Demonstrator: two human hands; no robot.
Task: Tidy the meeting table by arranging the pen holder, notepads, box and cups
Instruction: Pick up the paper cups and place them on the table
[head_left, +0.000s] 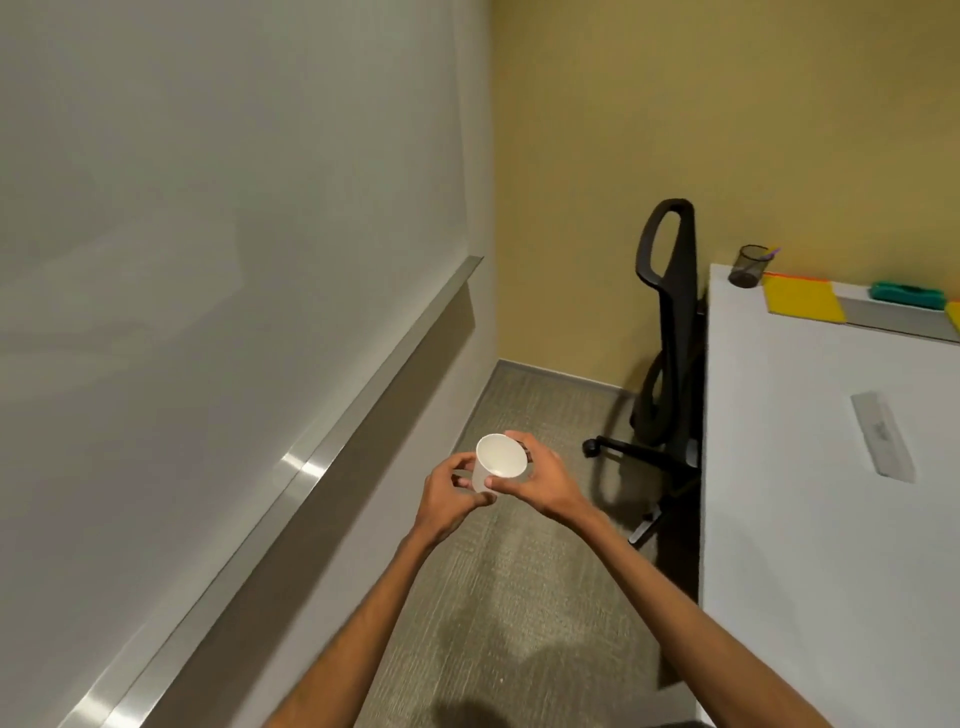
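A white paper cup (500, 457) is held over the carpet, away from the table, its open mouth tilted toward me. My left hand (451, 493) grips its lower side and my right hand (540, 480) wraps its right side. On the white meeting table (810, 467), at the far corner, stands a dark mesh pen holder (748, 266) with a pen in it. Next to it lies a yellow notepad (804, 300), and a teal box (908, 296) sits further right. Another yellow pad (954, 314) shows at the frame's right edge.
A black office chair (667, 332) is pushed against the table's left side. A whiteboard with a metal tray (311, 457) runs along the left wall. A grey flat strip (882, 435) lies on the tabletop. Carpeted floor (519, 597) stretches between wall and table.
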